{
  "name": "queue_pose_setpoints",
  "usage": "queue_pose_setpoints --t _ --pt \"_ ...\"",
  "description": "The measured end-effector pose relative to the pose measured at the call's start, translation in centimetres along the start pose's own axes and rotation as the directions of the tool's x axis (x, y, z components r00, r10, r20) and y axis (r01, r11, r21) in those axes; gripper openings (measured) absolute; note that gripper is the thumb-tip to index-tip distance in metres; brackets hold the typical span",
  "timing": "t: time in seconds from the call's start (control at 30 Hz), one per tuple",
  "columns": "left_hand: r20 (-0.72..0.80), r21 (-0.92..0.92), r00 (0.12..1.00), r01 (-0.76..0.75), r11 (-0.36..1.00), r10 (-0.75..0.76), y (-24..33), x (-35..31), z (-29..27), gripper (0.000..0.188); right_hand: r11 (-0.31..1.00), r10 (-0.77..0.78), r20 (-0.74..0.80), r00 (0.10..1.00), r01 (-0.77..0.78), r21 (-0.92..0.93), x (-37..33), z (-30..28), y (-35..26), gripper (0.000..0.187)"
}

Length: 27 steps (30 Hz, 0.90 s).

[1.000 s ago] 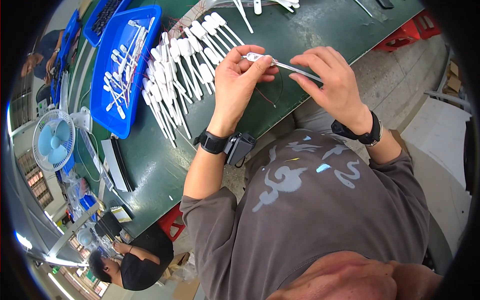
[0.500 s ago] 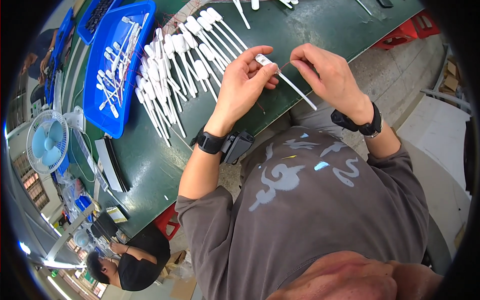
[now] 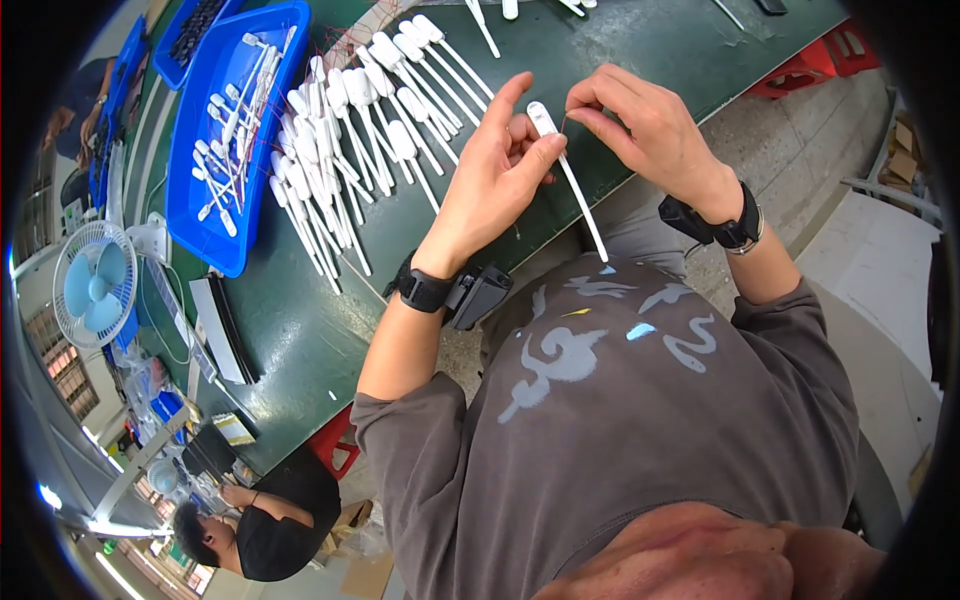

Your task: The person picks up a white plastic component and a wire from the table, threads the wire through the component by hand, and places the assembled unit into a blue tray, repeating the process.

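Between the thumb and fingers of my left hand [image 3: 506, 168] is a white plastic stick with a wide rounded head [image 3: 579, 200]. Its head points away from me and its thin stem slants down toward my shirt. A small opening shows in the head. Just right of that head, my right hand [image 3: 648, 128] pinches a thin reddish wire [image 3: 563, 128] with thumb and forefinger. The wire seems to run to the stick, though its end is hard to make out. Many similar white sticks [image 3: 345, 140] lie in a spread pile beyond my left hand.
A blue tray [image 3: 180, 215] holding white parts and red wires stands left of the pile on the green table [image 3: 300, 370]. Farther left are a small fan [image 3: 95, 283] and a seated co-worker [image 3: 275, 525]. Red stools [image 3: 815, 65] stand at the table's edges.
The stick has turned so its stem hangs more steeply toward me. My left forefinger has straightened upward, and my right hand has shifted slightly left and away from me.
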<state>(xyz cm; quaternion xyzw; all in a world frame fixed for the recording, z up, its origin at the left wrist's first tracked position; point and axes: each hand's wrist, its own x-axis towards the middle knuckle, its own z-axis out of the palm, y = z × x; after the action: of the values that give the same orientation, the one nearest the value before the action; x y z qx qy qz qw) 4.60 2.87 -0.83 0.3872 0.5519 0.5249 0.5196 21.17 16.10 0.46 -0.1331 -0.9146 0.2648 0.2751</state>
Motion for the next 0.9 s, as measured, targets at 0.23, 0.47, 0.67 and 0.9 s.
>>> queue_pose_setpoints --t 0.23,0.47,0.67,0.9 --pt "0.037 0.284 0.999 -0.014 0.959 0.004 0.4 -0.1 -0.1 0.061 0.999 -0.046 0.0 0.999 0.046 0.002 0.3 -0.1 0.2 0.011" --pt "0.044 0.392 0.999 -0.035 0.919 0.019 0.8 -0.6 0.2 0.063 0.981 -0.19 0.042 0.981 0.192 -0.033 1.6 -0.8 0.6 0.013" --pt "0.025 0.452 0.999 -0.048 0.891 0.041 1.3 -0.7 0.3 0.065 0.979 -0.203 0.075 0.976 0.205 -0.018 1.9 -0.8 0.9 0.013" --pt "-0.013 0.408 1.0 -0.015 0.913 0.022 1.2 -0.5 0.1 0.059 0.988 -0.151 0.12 0.981 0.145 0.059 1.9 -1.1 1.0 0.012"
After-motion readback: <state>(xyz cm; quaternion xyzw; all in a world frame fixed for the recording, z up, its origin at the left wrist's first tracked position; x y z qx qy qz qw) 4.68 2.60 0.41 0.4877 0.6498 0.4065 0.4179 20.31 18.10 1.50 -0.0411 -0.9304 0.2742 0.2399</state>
